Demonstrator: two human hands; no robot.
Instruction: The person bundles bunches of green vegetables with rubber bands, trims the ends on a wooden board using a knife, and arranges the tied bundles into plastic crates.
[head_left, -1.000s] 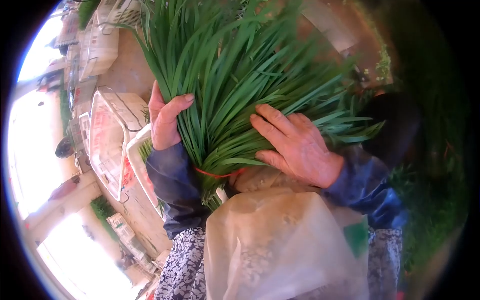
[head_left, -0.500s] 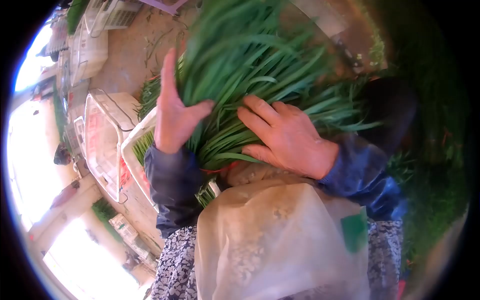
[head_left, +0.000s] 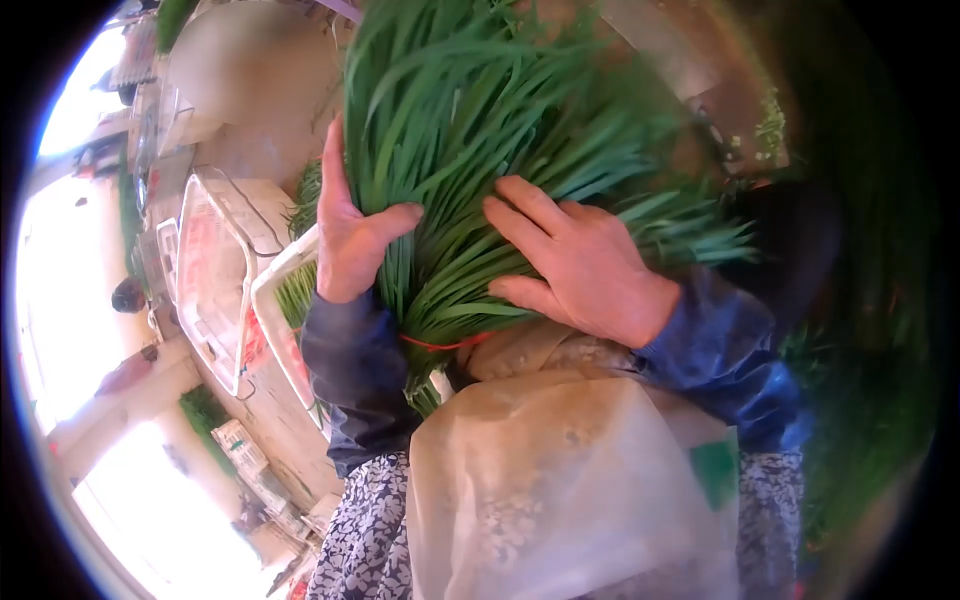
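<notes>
A big bunch of long flat green leaves, which look like garlic chives (head_left: 450, 130), fans out in front of me. A red band (head_left: 455, 342) is round its lower end. Against the bunch's left side stands my left hand (head_left: 352, 230), fingers stretched upward and thumb spread over the leaves. My right hand (head_left: 590, 260) lies on top of the lower leaves with its fingers apart and pointing left. Neither hand is closed round the bunch. Below the bunch, a translucent plastic apron (head_left: 560, 490) covers my lap.
A white-rimmed crate (head_left: 275, 310) with green stalks stands left of the bunch. Farther left is a wire-handled white basket (head_left: 215, 270) with reddish contents. More greenery (head_left: 870, 400) fills the dim right side. A blurred pale round shape (head_left: 240, 60) is at upper left.
The leaves at the top were smeared by motion and now look sharper, fanned upward. My left hand's fingers sit closer against the leaves. My right hand stays nearly in place.
</notes>
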